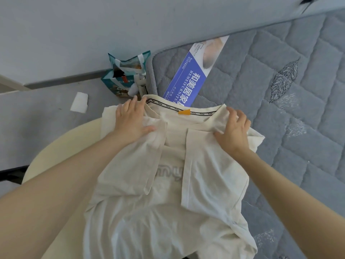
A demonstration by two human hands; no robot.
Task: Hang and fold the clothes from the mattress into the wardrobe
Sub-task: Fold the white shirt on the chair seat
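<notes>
1. Head view: your cream T-shirt point(168, 193) lies spread partly on a round cream tabletop point(56, 152) and partly on the grey quilted mattress point(280, 90), with both sides folded inward.
2. Your left hand point(130, 122) presses flat on the shirt's left shoulder, fingers straight and slightly apart.
3. Your right hand point(235, 131) grips the right shoulder beside the collar, fingers curled on a fold of fabric.
4. An orange tag point(184, 112) sits mid-collar.
5. A blue mattress label point(194, 75) lies just beyond the collar; a teal paper bag point(123, 75) stands on the floor by the mattress corner.
</notes>
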